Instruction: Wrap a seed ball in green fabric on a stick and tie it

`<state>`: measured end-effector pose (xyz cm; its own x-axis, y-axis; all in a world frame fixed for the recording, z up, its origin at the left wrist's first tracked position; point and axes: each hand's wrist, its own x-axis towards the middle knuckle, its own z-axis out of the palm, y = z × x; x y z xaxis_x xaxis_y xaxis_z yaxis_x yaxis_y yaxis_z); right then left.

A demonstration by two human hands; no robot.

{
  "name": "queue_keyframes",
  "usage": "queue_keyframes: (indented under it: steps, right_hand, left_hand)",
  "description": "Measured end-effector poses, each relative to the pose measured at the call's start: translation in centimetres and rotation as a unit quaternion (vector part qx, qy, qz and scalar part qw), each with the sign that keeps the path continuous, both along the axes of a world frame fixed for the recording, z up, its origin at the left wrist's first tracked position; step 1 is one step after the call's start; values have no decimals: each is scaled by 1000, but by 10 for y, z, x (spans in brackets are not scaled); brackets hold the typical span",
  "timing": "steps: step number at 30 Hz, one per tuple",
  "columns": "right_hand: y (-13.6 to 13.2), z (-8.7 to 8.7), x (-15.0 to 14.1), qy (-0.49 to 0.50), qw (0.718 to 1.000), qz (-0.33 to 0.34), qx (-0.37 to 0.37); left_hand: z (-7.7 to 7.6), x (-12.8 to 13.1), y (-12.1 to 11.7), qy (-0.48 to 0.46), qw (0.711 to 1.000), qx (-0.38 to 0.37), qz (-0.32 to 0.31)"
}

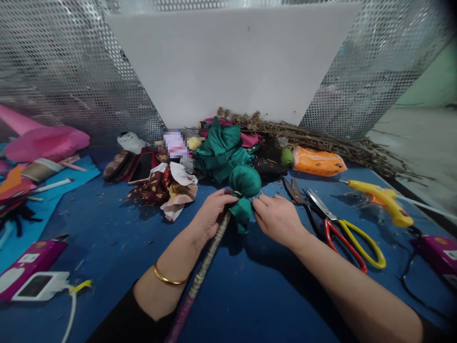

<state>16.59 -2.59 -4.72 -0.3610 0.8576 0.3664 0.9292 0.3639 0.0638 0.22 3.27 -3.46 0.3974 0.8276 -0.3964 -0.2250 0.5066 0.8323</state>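
A green cloth ball (245, 181) sits at the far end of a long wrapped stick (209, 259), with a loose flap of the same cloth (242, 214) hanging below it. My left hand (214, 209) is closed around the top of the stick, thumb and fingers at the cloth's neck. Just right of the ball, my right hand (276, 216) is closed in a pinch on a thin pale strand close to the neck. Whether the strand goes all the way round is hidden.
Green fabric (223, 152) and patterned scraps (153, 188) lie behind. At right are black scissors (298, 195), red-and-yellow-handled scissors (335, 224), a yellow glue gun (382, 193) and an orange packet (317, 162). Dried stems (321, 138) line the back. A purple box (37, 259) stands left.
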Motion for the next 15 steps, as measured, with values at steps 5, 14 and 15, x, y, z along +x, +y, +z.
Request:
queue_keyframes:
  steps: [5,14,15]
  right_hand:
    - [2,2,4,-25,990,-72,-114]
    - [-10,9,-10,168,985,-21,29]
    - [-9,6,-11,149,988,-12,25]
  left_hand:
    - [-2,2,-2,-2,1000,-4,2]
    - [-14,11,-3,21,991,4,131]
    - [-15,12,-4,21,992,15,120]
